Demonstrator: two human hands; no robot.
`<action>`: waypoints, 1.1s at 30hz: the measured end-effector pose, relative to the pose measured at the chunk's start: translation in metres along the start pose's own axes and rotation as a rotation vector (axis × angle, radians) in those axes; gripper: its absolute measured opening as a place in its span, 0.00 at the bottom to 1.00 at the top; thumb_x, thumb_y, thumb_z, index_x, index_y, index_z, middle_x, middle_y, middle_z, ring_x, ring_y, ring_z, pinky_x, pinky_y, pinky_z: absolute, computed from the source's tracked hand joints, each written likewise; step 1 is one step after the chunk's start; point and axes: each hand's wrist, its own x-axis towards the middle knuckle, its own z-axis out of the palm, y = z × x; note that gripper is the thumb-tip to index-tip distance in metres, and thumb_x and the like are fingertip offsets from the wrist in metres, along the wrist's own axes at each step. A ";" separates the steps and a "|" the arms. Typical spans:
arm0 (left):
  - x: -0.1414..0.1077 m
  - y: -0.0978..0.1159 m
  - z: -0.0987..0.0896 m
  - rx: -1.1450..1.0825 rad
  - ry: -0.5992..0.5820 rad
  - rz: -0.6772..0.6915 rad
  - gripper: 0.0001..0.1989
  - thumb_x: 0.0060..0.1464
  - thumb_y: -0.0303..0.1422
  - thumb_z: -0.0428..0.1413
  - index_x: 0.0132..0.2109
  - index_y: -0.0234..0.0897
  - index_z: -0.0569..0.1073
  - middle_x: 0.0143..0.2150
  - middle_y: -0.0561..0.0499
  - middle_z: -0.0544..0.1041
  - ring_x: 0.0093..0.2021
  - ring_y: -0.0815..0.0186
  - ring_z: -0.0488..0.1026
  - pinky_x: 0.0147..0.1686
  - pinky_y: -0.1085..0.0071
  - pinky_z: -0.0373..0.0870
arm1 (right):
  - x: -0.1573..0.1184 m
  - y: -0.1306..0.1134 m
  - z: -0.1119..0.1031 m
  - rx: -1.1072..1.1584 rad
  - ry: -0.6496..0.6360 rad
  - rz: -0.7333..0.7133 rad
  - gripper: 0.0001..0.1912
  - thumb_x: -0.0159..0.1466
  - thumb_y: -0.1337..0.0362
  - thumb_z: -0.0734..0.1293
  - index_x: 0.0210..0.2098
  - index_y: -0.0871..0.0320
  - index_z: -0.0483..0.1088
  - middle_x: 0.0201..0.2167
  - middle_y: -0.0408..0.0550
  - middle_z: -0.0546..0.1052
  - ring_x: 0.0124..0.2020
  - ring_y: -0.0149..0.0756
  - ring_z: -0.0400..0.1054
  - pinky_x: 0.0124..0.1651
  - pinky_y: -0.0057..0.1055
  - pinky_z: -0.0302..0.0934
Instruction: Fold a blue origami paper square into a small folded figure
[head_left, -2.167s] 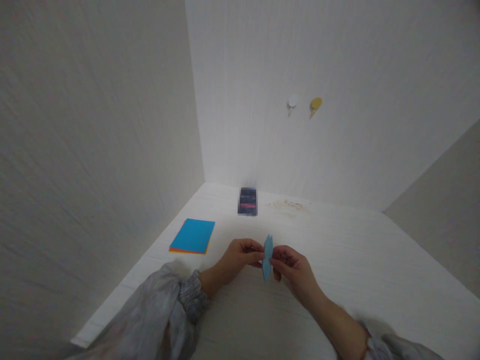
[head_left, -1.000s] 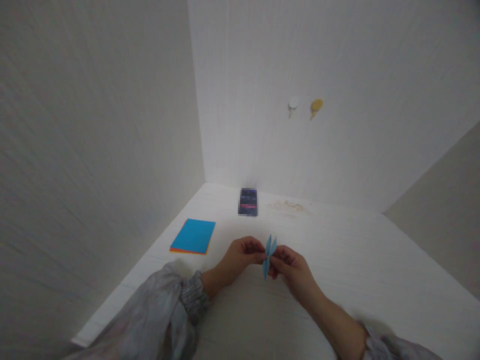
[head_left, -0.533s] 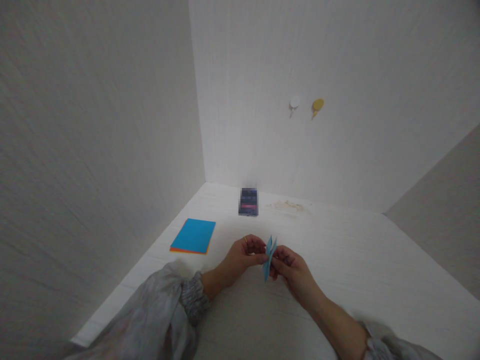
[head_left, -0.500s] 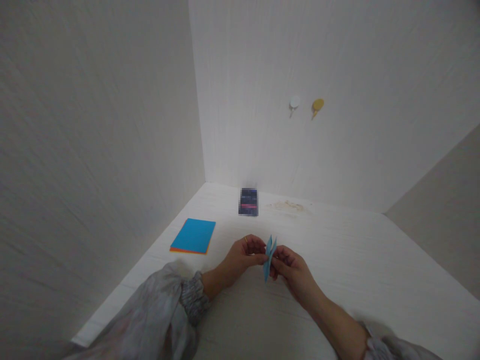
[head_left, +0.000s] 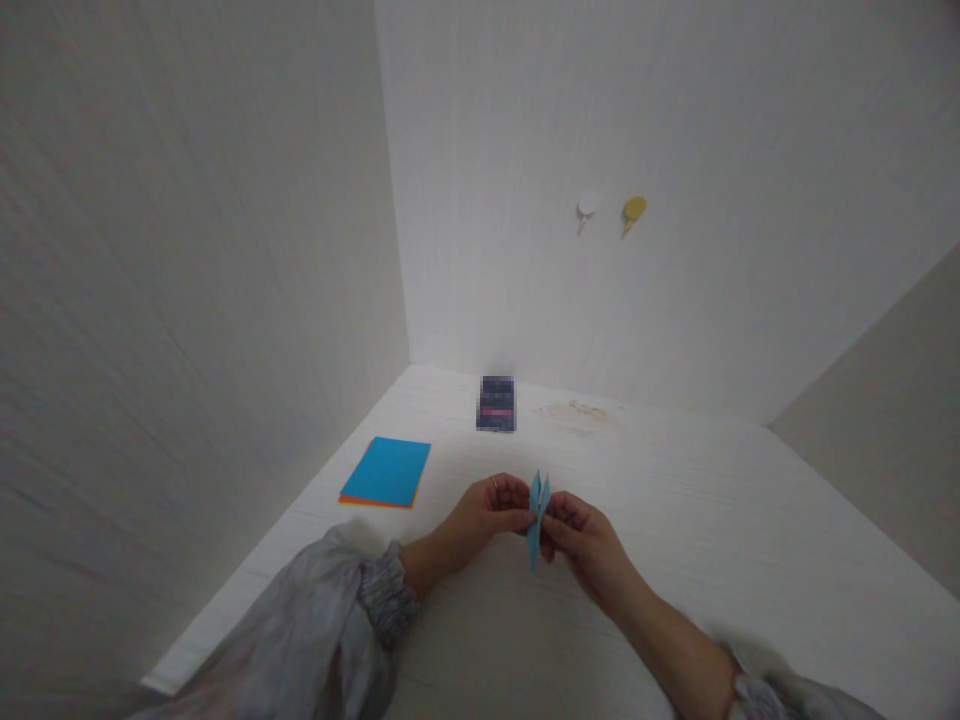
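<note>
Between my hands is a small folded light-blue paper (head_left: 535, 545), seen nearly edge-on, with two points standing up and one pointing down. My left hand (head_left: 489, 512) pinches it from the left, thumb in front; a ring shows on one finger. From the right, my right hand (head_left: 586, 532) grips the same paper between thumb and fingers. The fingertips of both hands nearly meet at its middle. To the left of my hands lies a stack of square paper sheets (head_left: 388, 471), blue on top with orange edges showing beneath.
A dark, blurred rectangular item (head_left: 496, 404) lies on the white table (head_left: 675, 500) near the back wall. Right of it is a brownish mark (head_left: 581, 411). On the wall hang a white hook (head_left: 586, 206) and a yellow hook (head_left: 634, 209). Walls rise at both sides.
The folded paper has turned slightly and stands more upright, its lower point a little lower. Both hands keep their hold and have barely moved.
</note>
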 end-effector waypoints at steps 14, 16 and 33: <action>-0.003 0.001 0.002 0.016 -0.061 -0.067 0.12 0.38 0.30 0.60 0.32 0.29 0.68 0.28 0.49 0.73 0.27 0.66 0.72 0.30 0.70 0.66 | 0.000 0.000 -0.001 0.097 -0.013 0.052 0.12 0.49 0.61 0.70 0.27 0.60 0.64 0.19 0.41 0.69 0.18 0.26 0.61 0.21 0.24 0.53; -0.003 0.001 0.002 0.014 -0.048 -0.073 0.12 0.38 0.31 0.60 0.30 0.30 0.67 0.27 0.50 0.73 0.26 0.66 0.72 0.30 0.69 0.67 | 0.002 0.001 -0.001 0.103 -0.001 0.045 0.12 0.48 0.62 0.70 0.27 0.60 0.63 0.18 0.41 0.69 0.17 0.26 0.61 0.20 0.24 0.53; 0.003 -0.007 -0.004 0.108 0.076 -0.073 0.13 0.34 0.30 0.62 0.26 0.30 0.66 0.23 0.51 0.74 0.23 0.69 0.71 0.26 0.72 0.66 | 0.001 0.005 -0.001 0.015 0.063 -0.021 0.13 0.49 0.63 0.69 0.30 0.58 0.61 0.18 0.39 0.69 0.17 0.27 0.61 0.19 0.24 0.53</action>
